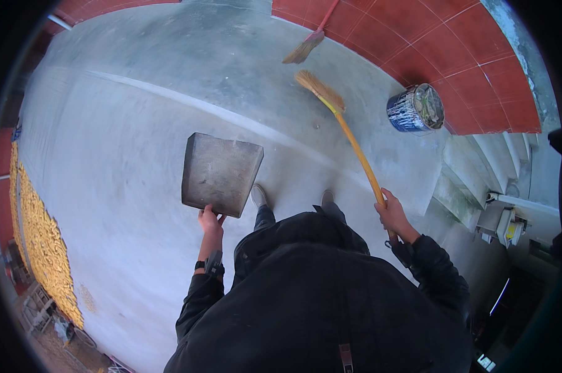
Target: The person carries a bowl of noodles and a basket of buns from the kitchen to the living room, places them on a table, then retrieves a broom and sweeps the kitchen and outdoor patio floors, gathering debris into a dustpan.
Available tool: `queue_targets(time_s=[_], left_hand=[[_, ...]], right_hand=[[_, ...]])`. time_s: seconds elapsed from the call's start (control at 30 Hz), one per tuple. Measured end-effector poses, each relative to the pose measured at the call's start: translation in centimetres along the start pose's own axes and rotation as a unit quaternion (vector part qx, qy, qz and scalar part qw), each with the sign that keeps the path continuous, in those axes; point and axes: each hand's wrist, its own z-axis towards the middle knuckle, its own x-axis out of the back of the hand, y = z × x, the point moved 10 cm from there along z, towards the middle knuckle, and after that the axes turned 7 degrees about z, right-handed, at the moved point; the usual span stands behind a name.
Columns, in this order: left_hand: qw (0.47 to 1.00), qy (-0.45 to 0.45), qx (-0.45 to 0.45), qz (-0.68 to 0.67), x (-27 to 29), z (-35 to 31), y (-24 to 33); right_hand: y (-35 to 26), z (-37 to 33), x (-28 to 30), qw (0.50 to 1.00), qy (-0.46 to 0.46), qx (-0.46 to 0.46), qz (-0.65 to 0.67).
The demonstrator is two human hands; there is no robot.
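My left hand [210, 221] grips the near edge of a grey metal dustpan [222, 174], thumb over the rim and fingers partly hidden beneath. The pan is held out in front of me, to the left of my feet, and nothing shows on its flat surface. In my right hand [395, 214] is a broom [359, 148], the fingers wrapped round its yellow wooden handle near the lower end. Its straw head [321, 91] points away from me toward the far side, bristles to the left.
A second broom [306, 48] with a red handle leans at the red tiled wall [430, 37]. Beside that wall stands a paint-splashed blue bucket [411, 110] with stuff inside. Concrete steps [473, 168] rise at the right. Yellow corn cobs, seemingly, form a heap [41, 236] at far left.
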Motion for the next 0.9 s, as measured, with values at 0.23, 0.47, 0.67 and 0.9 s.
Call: queue_targets(time_s=[0.23, 0.47, 0.67, 0.9], left_hand=[[0.999, 0.035, 0.001, 0.036, 1.3, 1.8, -2.1], [0.996, 0.015, 0.081, 0.037, 1.1, 4.5, -9.6], [0.988, -0.019, 0.140, 0.062, -2.0, 7.8, -14.4], [0.984, -0.035, 0.141, 0.101, -2.9, 12.8, -16.6]], right_hand=[[-7.1, 15.9, -0.9, 0.921, 0.001, 0.209, -0.329], [-6.0, 16.4, -0.8, 0.833, -0.003, 0.181, -0.523], [-6.4, 9.1, 4.1, 0.819, 0.039, 0.164, -0.549], [-9.0, 12.9, -3.4, 0.856, 0.071, 0.276, -0.431]])
